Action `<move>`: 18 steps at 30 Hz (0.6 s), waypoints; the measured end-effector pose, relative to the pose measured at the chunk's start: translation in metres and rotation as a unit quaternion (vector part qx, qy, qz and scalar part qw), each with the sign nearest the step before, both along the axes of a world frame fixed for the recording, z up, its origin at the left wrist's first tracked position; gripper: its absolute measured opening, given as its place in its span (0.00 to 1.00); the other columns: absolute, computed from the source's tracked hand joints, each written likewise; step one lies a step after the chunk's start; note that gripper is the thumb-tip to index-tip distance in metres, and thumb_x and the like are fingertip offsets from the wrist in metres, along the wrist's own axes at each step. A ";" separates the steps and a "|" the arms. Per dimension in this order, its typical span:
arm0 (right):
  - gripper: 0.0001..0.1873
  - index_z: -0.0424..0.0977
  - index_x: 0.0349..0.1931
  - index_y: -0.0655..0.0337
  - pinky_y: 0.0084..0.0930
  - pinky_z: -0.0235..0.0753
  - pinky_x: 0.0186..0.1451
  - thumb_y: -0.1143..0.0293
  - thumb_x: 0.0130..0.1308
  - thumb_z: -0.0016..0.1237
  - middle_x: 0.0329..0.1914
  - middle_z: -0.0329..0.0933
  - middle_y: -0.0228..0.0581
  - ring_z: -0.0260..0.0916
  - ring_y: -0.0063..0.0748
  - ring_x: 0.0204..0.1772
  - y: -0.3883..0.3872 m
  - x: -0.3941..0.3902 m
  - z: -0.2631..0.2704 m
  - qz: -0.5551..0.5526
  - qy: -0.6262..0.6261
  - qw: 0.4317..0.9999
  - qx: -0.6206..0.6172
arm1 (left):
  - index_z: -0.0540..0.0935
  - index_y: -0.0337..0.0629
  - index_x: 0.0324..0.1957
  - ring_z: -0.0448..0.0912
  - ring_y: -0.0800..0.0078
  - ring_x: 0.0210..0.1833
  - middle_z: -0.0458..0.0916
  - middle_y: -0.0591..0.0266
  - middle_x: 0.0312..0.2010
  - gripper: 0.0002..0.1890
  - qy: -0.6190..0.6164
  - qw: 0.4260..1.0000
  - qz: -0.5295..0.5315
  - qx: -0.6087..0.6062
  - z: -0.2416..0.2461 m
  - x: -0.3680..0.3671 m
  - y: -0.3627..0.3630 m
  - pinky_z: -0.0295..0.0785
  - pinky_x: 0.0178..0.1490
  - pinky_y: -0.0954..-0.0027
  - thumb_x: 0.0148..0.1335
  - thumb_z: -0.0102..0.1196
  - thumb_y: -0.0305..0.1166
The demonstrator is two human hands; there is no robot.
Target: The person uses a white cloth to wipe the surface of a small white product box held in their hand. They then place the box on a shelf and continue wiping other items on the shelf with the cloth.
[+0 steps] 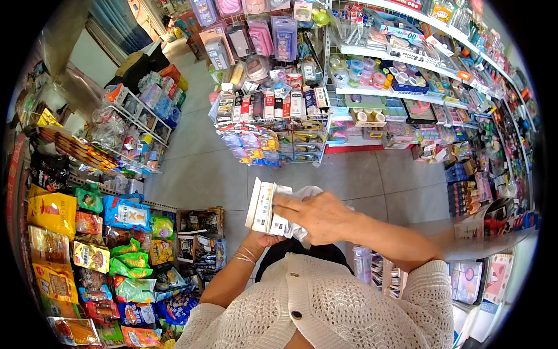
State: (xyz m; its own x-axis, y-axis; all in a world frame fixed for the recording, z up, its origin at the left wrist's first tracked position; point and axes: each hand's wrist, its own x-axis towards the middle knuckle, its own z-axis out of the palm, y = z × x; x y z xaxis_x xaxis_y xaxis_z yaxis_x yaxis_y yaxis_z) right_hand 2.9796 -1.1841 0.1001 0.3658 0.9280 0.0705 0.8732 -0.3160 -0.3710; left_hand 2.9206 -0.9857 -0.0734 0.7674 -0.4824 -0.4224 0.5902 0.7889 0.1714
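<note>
In front of my waist, my left hand (267, 239) supports one or more small white printed boxes (263, 207) from below, its fingers mostly hidden beneath them. A bangle circles the left wrist. My right hand (324, 214) reaches across from the right with a crumpled whitish cloth (297, 232) bunched under its palm. The right fingertips rest against the printed side of the boxes. How many boxes are stacked there cannot be made out.
Ahead stands a display rack (270, 120) with boxed pens and hanging packets. Stationery shelves (401, 61) curve around the right. Snack bags (128, 213) fill a rack at left, beside cartons (200, 222) near the floor. Grey tiles (200, 174) run between. Notebooks (497, 279) lie at lower right.
</note>
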 end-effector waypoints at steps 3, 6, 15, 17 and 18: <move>0.35 0.65 0.58 0.59 0.37 0.78 0.40 0.71 0.44 0.56 0.65 0.62 0.37 0.78 0.43 0.39 0.009 0.012 -0.012 0.023 0.057 0.997 0.040 | 0.71 0.45 0.60 0.80 0.63 0.52 0.78 0.57 0.53 0.30 0.007 1.000 -0.012 0.015 0.005 0.020 0.003 0.79 0.52 0.56 0.66 0.42 0.57; 0.36 0.65 0.59 0.58 0.37 0.78 0.39 0.71 0.44 0.56 0.66 0.63 0.37 0.78 0.41 0.43 0.023 0.025 -0.013 -0.005 0.028 1.000 0.006 | 0.72 0.45 0.58 0.79 0.64 0.54 0.77 0.57 0.54 0.24 0.020 0.999 -0.027 -0.002 -0.003 0.037 0.020 0.78 0.55 0.58 0.69 0.42 0.49; 0.43 0.63 0.65 0.52 0.31 0.82 0.41 0.66 0.42 0.62 0.65 0.68 0.38 0.79 0.40 0.47 0.095 0.071 -0.039 -0.041 -0.026 0.966 0.256 | 0.73 0.37 0.54 0.77 0.60 0.51 0.78 0.53 0.47 0.19 -0.115 0.991 0.023 -0.061 -0.032 0.125 0.094 0.78 0.52 0.62 0.70 0.41 0.40; 0.43 0.62 0.65 0.53 0.31 0.81 0.42 0.67 0.44 0.61 0.69 0.63 0.42 0.79 0.43 0.46 0.113 0.098 -0.028 -0.083 -0.007 0.962 0.262 | 0.72 0.40 0.55 0.77 0.62 0.51 0.76 0.56 0.49 0.19 -0.037 0.993 0.070 -0.087 -0.026 0.141 0.110 0.77 0.53 0.62 0.70 0.41 0.41; 0.43 0.63 0.65 0.54 0.31 0.81 0.41 0.67 0.43 0.61 0.69 0.62 0.43 0.80 0.43 0.44 0.129 0.101 -0.024 -0.097 -0.009 0.967 0.234 | 0.71 0.41 0.56 0.77 0.64 0.52 0.75 0.57 0.51 0.19 0.055 0.970 0.095 -0.218 -0.027 0.147 0.120 0.77 0.54 0.62 0.70 0.40 0.42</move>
State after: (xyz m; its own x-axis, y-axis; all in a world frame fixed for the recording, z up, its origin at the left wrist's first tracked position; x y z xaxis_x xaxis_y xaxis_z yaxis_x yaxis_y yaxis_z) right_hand 3.0808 -1.0550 0.0766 0.5242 0.7076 0.4738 0.8221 -0.2755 -0.4982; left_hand 3.0671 -0.8659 -0.1004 0.8220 -0.4873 -0.2948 0.4226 0.8689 -0.2578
